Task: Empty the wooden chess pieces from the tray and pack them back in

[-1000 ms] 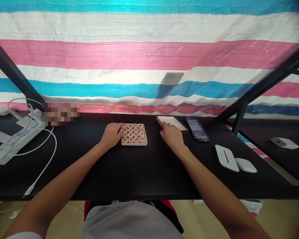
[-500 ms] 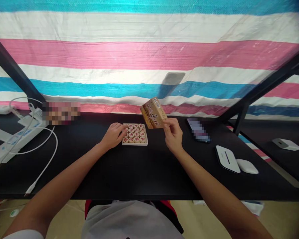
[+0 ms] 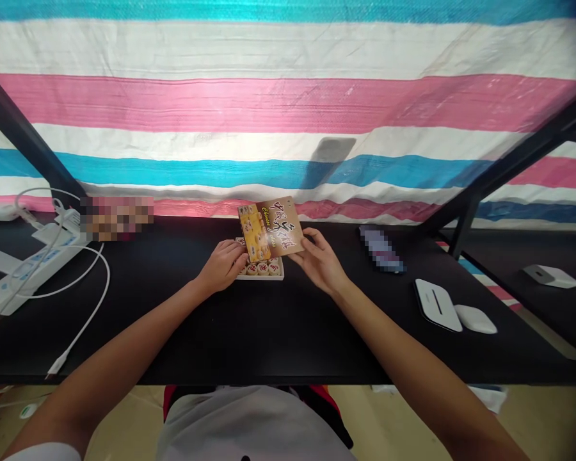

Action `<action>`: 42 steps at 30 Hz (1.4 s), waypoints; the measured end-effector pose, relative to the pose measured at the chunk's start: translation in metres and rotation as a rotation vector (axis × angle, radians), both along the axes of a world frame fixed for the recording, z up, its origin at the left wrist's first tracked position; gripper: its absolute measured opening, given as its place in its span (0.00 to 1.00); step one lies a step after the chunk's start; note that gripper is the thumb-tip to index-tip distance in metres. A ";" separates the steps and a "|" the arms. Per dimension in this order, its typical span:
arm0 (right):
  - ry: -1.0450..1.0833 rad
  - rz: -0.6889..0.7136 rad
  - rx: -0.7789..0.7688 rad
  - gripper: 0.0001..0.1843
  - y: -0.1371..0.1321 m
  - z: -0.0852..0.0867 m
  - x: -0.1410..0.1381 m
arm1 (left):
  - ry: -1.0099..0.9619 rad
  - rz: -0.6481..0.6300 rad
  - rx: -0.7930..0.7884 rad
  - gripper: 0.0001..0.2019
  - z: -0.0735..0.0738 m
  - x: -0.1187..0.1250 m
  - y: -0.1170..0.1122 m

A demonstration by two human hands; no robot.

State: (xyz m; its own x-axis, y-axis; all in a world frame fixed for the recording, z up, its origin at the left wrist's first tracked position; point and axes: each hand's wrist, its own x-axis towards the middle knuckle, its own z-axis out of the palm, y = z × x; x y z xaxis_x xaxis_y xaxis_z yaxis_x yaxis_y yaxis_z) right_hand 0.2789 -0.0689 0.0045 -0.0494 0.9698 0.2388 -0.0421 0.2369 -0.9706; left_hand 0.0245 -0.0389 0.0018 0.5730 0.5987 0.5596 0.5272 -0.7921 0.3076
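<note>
Lid [image 3: 271, 230] tilts over the tray [image 3: 269, 278], blocking most pieces [image 3: 263, 269], pinched by the right hand [image 3: 320, 262]; the grip of the left hand [image 3: 223, 266], beside the tray, cannot be told. Phone [image 3: 381, 250] lies right, power strip [image 3: 31, 278] left.

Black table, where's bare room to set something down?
Bare: near stretch of table between left arm and right arm; patch between white cable and left hand. Crowded: the middle, where that hand, the right hand and printed lid cluster at the box; farther right, phone and white devices.
</note>
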 end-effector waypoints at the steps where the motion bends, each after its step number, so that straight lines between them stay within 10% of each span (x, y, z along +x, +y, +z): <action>1: 0.004 0.024 -0.010 0.17 0.000 -0.001 0.000 | -0.026 0.018 -0.018 0.18 0.001 0.000 0.000; 11: -0.260 0.206 -0.147 0.50 -0.003 -0.009 -0.004 | -0.047 0.153 -0.068 0.22 0.004 -0.011 0.006; 31: -0.825 0.023 -0.060 0.33 -0.004 -0.007 -0.007 | 0.081 0.233 -0.124 0.08 -0.009 -0.003 0.007; 42: -0.951 -0.012 0.074 0.32 0.000 -0.016 -0.005 | 0.232 0.290 -0.146 0.19 -0.010 -0.001 0.005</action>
State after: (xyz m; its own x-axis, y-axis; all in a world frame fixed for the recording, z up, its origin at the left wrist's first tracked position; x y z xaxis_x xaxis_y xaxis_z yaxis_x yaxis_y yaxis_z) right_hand 0.2740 -0.0693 -0.0116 -0.2446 0.9556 0.1646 0.7601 0.2944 -0.5793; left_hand 0.0237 -0.0343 -0.0082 0.4697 0.8179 0.3323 0.7914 -0.5569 0.2520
